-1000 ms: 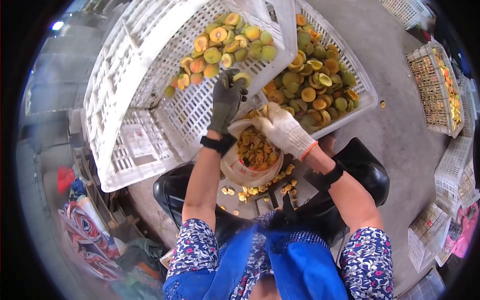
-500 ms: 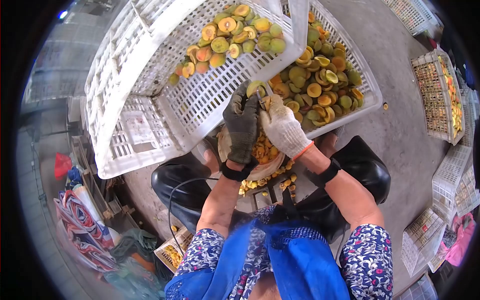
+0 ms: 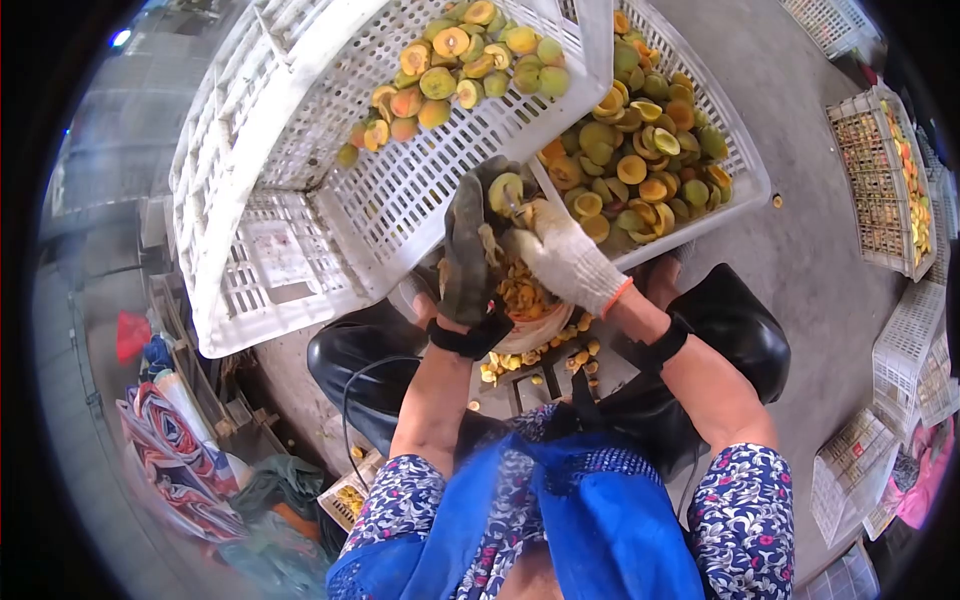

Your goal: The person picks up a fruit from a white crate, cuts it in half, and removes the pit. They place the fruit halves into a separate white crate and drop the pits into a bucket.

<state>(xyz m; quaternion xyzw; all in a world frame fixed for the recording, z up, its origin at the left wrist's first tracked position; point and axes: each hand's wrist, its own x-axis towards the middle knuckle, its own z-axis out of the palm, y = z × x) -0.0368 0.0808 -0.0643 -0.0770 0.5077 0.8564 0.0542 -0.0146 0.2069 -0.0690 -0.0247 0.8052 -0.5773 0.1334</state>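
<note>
My left hand point(image 3: 468, 240), in a dark grey glove, is closed round a halved green-yellow fruit point(image 3: 505, 193). A white glove covers my right hand point(image 3: 568, 252), whose fingers grip a small metal tool point(image 3: 522, 212) against that fruit; much of the tool is hidden. Below both hands stands a round container point(image 3: 530, 340) with orange fruit pieces in it. The tilted white crate point(image 3: 370, 215) ahead holds halved fruits point(image 3: 437, 83). Hollowed fruit halves point(image 3: 632, 170) lie in a second white crate point(image 3: 745, 195) to the right.
Small fruit pieces point(image 3: 520, 365) lie on the floor below the container. Several crates stand at the right, one with orange and yellow contents point(image 3: 880, 180). At the left are striped cloth point(image 3: 170, 450) and a red item point(image 3: 131, 336). A dark cable point(image 3: 347, 395) runs beside my left leg.
My left hand has turned and opened its palm more upward, with the fruit lower. My right hand has moved slightly down with the tool.
</note>
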